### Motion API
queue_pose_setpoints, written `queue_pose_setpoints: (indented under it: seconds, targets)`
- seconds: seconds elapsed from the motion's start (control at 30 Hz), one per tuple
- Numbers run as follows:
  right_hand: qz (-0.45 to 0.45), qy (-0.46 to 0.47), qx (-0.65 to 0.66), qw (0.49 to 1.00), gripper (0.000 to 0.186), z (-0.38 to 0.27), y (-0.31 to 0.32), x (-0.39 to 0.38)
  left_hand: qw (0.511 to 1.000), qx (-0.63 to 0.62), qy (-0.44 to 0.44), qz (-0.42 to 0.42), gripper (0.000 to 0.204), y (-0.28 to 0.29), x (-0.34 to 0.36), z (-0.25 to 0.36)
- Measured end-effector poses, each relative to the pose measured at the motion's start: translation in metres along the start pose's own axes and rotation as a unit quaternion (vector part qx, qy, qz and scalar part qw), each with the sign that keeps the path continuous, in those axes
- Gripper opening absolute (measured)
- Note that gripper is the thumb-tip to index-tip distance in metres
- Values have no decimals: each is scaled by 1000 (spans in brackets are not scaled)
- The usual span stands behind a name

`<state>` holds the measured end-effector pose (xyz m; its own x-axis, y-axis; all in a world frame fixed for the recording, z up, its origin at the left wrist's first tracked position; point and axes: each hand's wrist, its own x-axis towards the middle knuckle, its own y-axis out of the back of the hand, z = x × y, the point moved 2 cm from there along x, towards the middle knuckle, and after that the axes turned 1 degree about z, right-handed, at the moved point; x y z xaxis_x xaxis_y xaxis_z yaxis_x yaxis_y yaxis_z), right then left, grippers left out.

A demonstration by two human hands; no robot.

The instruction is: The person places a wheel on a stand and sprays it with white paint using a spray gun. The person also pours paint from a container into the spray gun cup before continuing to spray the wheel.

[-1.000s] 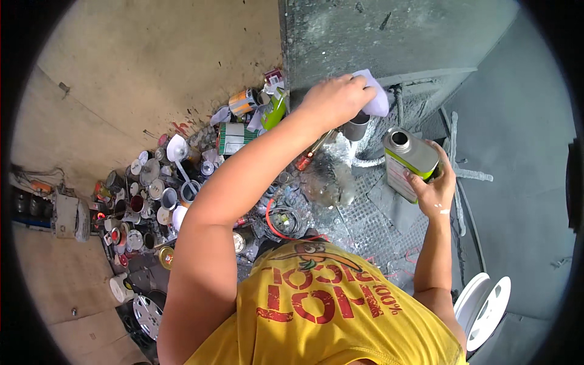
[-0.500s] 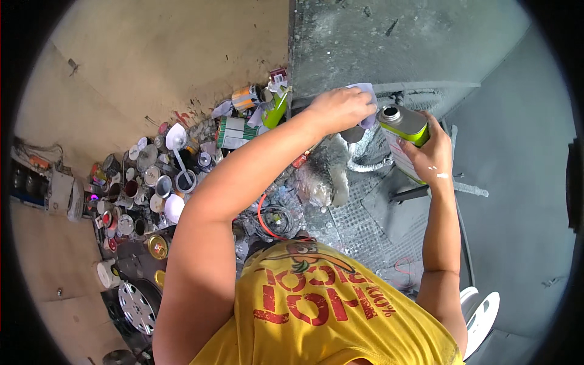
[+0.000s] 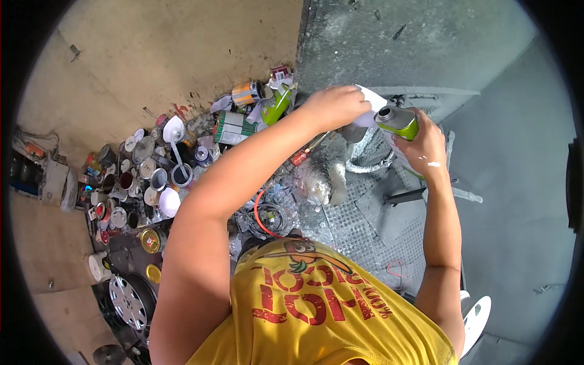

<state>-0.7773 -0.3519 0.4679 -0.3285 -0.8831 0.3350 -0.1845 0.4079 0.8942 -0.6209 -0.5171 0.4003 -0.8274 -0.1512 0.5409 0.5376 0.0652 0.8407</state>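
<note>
My left hand [image 3: 339, 107] is closed on a thin white piece [image 3: 372, 99] that looks like folded paper; its full shape is partly hidden by my fingers. Just below it shows a dark grey cup-like thing [image 3: 353, 133], and I cannot tell whether the two touch. My right hand [image 3: 427, 146] grips a rectangular metal can [image 3: 398, 119] with a green band and an open round spout. The can leans to the left, its spout close beside the white piece. No liquid stream is visible. White smears mark my right wrist.
Paint pots and lids [image 3: 148, 167] crowd the left, with a white ladle [image 3: 174, 131] among them. Behind my left forearm lie a green bottle-like container [image 3: 277, 107] and an orange-banded tin [image 3: 246, 93]. A coiled hose [image 3: 269, 220] lies near my feet; wheel covers [image 3: 128, 301] stand lower left.
The can has tipped further left, bringing its spout nearer the white piece. My left hand has shifted slightly left, and the white piece spreads more to the right.
</note>
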Motion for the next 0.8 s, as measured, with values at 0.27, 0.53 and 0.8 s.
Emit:
queue_pose_setpoints:
  seconds: [0.27,0.53,0.8]
  targets:
    - [-46,20,-92,995,62,-9,10,8,998,-28,54,20,19,-4,-29,11]
    - [-48,53,-140,988,64,-6,12,17,995,-56,81,29,24,-9,-30,6]
    - [-69,41,-156,984,62,-17,16,20,993,-80,56,61,27,5,-35,12]
